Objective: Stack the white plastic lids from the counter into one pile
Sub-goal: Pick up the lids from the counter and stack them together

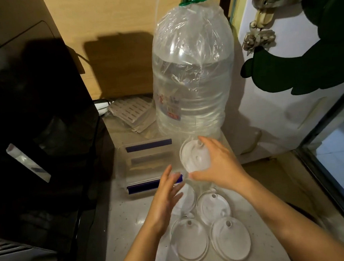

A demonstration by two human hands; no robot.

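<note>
My right hand (217, 163) grips a round translucent white lid (192, 157), thumb on its near rim and fingers over its far edge, holding it above the counter in front of the water bottle. My left hand (165, 195) hovers open just left of it, fingers spread, holding nothing. Under my left hand lies another lid (186, 199), partly hidden. Three more lids lie flat on the counter: one in the middle (213, 207), one near left (190, 241) and one near right (230, 239).
A large water bottle (193, 76) wrapped in clear plastic stands at the back of the pale counter (125, 228). A clear container with blue clips (147, 165) sits left of the held lid. A black appliance (32, 132) fills the left side. A white door (290, 109) is at the right.
</note>
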